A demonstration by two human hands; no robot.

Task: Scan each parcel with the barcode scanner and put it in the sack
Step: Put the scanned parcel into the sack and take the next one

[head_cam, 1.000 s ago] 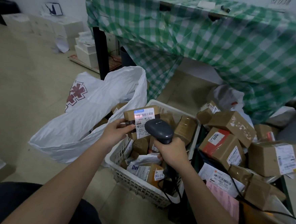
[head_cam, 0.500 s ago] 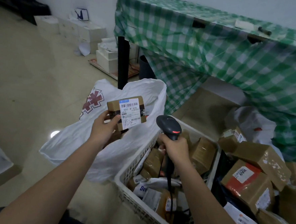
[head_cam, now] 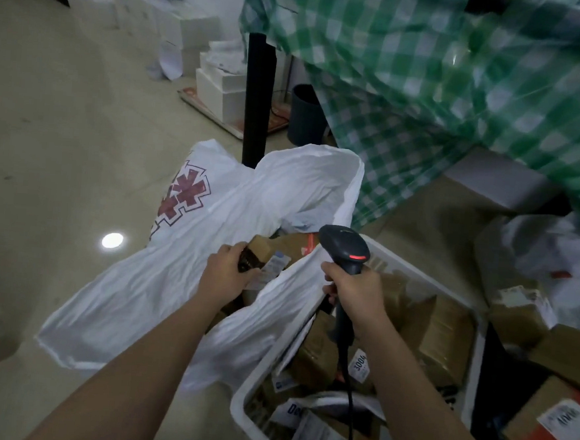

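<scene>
Parcel (head_cam: 262,255) sits just left of frame centre, pinched in my left hand (head_cam: 224,277) at the sack's mouth; fingers curl round its near end, thumb on top. Its long axis runs from my fingers up and right, toward the opening. Label faces up-right, blurred, unreadable.

Sack (head_cam: 146,285), white, lies open across the left and centre of frame, a red star-shaped emblem on its upper-left panel, no lettering I can make out. The drop is short: mouth directly beyond and below the parcel, left hand nearer than right. Brown boxes already show inside.

Right of centre, my right hand (head_cam: 355,293) grips the barcode scanner (head_cam: 344,251) by the handle, head up, red light on.

Lower right, white basket (head_cam: 415,266) of parcels: one label reads "3004", another begins "De".
</scene>
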